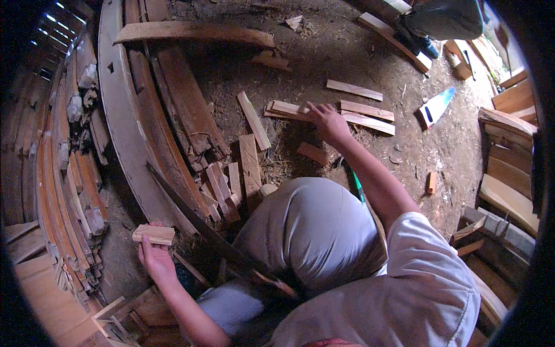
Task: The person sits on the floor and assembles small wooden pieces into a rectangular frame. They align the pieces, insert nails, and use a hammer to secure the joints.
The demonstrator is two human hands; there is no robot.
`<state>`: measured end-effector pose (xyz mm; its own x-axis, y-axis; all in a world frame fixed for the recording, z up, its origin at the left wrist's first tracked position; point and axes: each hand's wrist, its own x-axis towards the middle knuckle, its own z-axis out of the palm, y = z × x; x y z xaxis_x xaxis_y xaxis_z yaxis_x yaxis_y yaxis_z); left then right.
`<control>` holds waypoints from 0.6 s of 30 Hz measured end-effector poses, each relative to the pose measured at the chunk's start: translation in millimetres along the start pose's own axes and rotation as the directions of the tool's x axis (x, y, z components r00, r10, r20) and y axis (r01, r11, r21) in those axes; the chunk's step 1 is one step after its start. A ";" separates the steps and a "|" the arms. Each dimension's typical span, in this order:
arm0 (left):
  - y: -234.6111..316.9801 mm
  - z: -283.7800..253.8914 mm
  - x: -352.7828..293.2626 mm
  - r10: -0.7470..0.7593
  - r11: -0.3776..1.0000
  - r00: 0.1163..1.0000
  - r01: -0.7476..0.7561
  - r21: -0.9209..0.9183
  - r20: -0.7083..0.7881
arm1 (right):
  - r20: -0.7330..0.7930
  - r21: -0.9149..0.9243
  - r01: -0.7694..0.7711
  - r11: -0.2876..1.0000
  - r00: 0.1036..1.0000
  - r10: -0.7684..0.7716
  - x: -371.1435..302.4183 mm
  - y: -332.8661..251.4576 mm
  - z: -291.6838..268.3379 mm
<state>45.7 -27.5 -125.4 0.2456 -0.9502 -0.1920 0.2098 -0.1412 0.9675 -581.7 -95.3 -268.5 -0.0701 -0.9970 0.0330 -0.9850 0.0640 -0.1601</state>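
Note:
A short, pale wooden block (154,234) is gripped between the thumb and fingers of my left hand (155,259), off to the left of my knees. My right arm stretches forward over the dirt floor. At its end, my right hand (332,126) has its fingers closed on the right end of a wooden strip (290,109), which lies over another strip. Right beside that hand are more flat wooden strips (368,118). Across my lap slants a long, dark, curved blade (196,217), its lower end against my clothing.
Left of me lie long planks (130,110) and stacked timber (63,191). Small offcuts (219,182) stand by my knee. A handsaw (437,108) rests on the floor at right, near an orange-brown block (432,183). Another person's leg (442,26) shows at upper right.

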 end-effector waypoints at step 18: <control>9.9 4.4 -6.0 -0.041 0.996 0.998 0.045 0.075 -0.051 | 0.055 0.258 -0.095 0.961 0.995 0.083 70.3 28.4 1.9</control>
<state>42.1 -24.4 -113.9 0.2850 -0.9281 -0.2398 0.1493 -0.2042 0.9675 -614.3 -163.6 -272.7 -0.1430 -0.9891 -0.0348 -0.8997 0.1446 -0.4118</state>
